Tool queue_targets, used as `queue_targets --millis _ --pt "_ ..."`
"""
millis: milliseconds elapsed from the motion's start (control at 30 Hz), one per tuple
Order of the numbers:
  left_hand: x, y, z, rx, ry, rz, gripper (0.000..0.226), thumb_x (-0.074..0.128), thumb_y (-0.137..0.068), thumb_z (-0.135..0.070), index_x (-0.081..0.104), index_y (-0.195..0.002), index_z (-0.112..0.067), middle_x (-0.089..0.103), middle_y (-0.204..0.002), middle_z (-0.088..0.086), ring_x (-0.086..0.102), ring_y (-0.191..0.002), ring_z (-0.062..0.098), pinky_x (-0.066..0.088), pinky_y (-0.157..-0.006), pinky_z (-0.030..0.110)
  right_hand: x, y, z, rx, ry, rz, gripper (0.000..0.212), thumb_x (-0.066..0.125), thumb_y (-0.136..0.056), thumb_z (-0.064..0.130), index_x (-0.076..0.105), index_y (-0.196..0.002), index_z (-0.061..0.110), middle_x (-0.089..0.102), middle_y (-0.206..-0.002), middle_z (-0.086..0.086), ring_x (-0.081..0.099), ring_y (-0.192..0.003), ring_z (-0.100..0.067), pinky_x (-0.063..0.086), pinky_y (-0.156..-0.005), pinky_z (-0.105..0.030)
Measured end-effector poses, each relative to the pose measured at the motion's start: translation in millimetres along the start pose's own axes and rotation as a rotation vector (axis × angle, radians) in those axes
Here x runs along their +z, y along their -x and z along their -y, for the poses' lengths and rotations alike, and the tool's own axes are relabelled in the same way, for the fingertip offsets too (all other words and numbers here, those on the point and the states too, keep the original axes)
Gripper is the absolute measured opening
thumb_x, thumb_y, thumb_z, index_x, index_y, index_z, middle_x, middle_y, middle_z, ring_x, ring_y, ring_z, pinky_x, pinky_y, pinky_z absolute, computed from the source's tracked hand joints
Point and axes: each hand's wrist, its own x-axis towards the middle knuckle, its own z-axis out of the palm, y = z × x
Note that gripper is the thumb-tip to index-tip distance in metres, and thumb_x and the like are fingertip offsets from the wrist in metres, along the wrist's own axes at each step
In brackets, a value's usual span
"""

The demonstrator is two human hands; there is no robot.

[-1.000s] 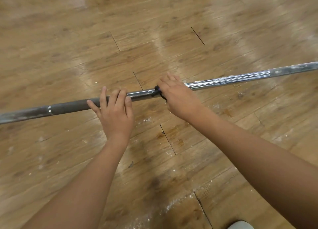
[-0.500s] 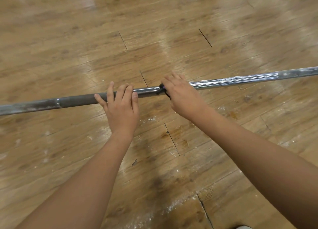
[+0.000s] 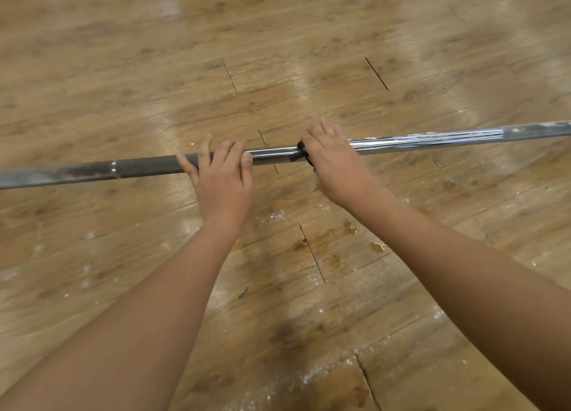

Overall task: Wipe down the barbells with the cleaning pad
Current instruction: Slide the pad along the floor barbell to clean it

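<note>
Gripping hand: right hand (image 3: 336,169) wraps over the bar with fingers curled down the far side, clamping a dark cleaning pad (image 3: 300,154) onto the metal. Only a small dark edge of the pad shows, on the side facing the other hand; the rest is hidden under the palm.
Other hand: left hand (image 3: 222,179) lies on top of the bar, fingers nearly straight and draped across it, thumb laid along it. Not wrapped round, nothing else in it.
Bar: long grey steel barbell (image 3: 432,140) runs left to right across the view, over the floor; can't tell if it touches. Dull dark section left of the left hand, shiny with white streaks right of the right hand.
Gap: hands near each other but apart, bare bar between.
Floor: glossy brown wood-plank floor (image 3: 278,39), white powder flecks (image 3: 312,376) and brown stains (image 3: 327,237) on the near side of the bar.
</note>
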Motion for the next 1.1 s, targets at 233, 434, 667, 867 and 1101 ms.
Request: queue_targets --millis 233,434,667,867,1101 --pt "-0.8 -19.8 -3.0 -0.019 0.005 0.034 0.038 0.036 -0.108 -0.036 0.067 -0.126 -0.024 0.066 -0.129 -0.006 0.037 -0.145 0.027 0.0 -0.12 0.068 17.0 -5.2 1.2 -0.051 0.002 -0.121 0.066 0.049 -0.086 -0.016 0.041 -0.149 0.003 0.032 -0.161 -0.017 0.018 -0.153 -0.039 0.016 -0.124 -0.05" --pt "9.4 -38.7 -3.8 -0.057 -0.016 0.012 0.04 0.034 -0.106 -0.039 0.069 -0.119 -0.026 0.067 -0.123 -0.007 0.042 -0.14 0.027 0.002 -0.12 0.066 24.3 -22.2 8.3 0.121 -0.068 -0.162 0.067 0.045 -0.086 -0.018 0.036 -0.151 -0.001 0.028 -0.162 -0.022 0.011 -0.153 -0.045 0.008 -0.124 -0.053" --pt "13.1 -62.2 -7.7 -0.069 -0.051 0.035 0.04 0.033 -0.107 -0.039 0.07 -0.113 -0.025 0.069 -0.116 -0.004 0.047 -0.132 0.029 0.003 -0.122 0.065 12.0 -60.9 6.9 0.103 -0.143 -0.105 0.047 0.046 -0.105 0.024 0.04 -0.148 0.008 0.054 -0.143 -0.012 0.037 -0.144 -0.036 0.014 -0.125 -0.052" --pt "18.4 -74.8 -8.8 -0.08 -0.068 0.01 0.042 0.032 -0.106 -0.039 0.07 -0.11 -0.022 0.069 -0.108 0.001 0.051 -0.12 0.03 0.004 -0.122 0.063 19.1 -83.0 10.7 0.215 -0.16 -0.195 0.066 0.019 -0.103 0.061 0.058 -0.131 0.014 0.072 -0.111 -0.007 0.043 -0.141 -0.037 0.009 -0.123 -0.056" --pt "19.3 -73.0 -7.2 -0.06 -0.064 -0.007 0.04 0.033 -0.107 -0.038 0.07 -0.112 -0.023 0.067 -0.105 -0.001 0.053 -0.117 0.028 0.005 -0.123 0.063 35.1 -87.5 0.1 0.042 0.045 -0.369 0.044 0.039 -0.106 0.038 0.069 -0.104 0.007 0.074 -0.105 -0.009 0.055 -0.132 -0.04 0.016 -0.119 -0.05"
